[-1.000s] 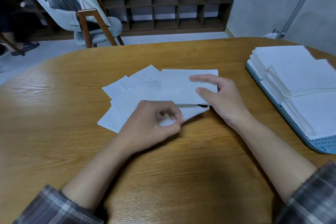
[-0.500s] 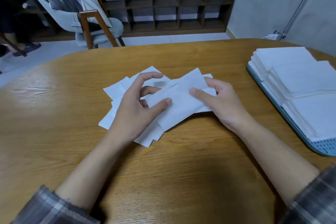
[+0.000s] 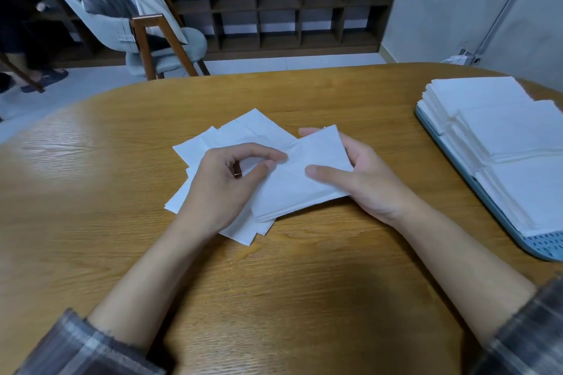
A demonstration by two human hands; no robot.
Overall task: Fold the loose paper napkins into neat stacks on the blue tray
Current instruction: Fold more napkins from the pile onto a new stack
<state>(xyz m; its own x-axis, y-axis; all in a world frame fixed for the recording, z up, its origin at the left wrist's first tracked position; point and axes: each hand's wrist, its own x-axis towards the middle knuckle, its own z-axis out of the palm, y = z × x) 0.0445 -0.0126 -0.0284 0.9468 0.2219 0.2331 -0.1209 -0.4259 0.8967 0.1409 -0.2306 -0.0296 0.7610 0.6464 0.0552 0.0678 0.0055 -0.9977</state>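
While the loose pile (image 3: 231, 137) is lying fanned out on the tabletop (image 3: 91, 192) a little left of centre, the left hand (image 3: 222, 189) is resting over it, probably so the sheets underneath are not sliding as one is worked above them. Its grip is pinching: the forefinger and thumb are closing on the near-left edge of the napkin (image 3: 304, 179) being folded, with the other fingers curled under. That pinch seems to be there to line up the edges or run a crease, though the layers at the pinch are too small to count.

The napkin itself is sitting tilted across the right side of the pile, its lower edge showing doubled layers, so I am judging it as already folded at least once. It is being held low over the pile, which is keeping both hands steady on it.

The right hand (image 3: 368, 179) is cradling the napkin's right end, its grip pressed on the paper: the thumb is lying flat on top, the fingers are passing behind the far edge. This hold is probably bracing the fold against the left hand's pull.

Well apart on the right, the tray (image 3: 545, 246) is carrying several neat stacks (image 3: 518, 143) of folded napkins, close enough for the right hand to reach. With a pile of sheets unfolded, the task is looking only partly done.
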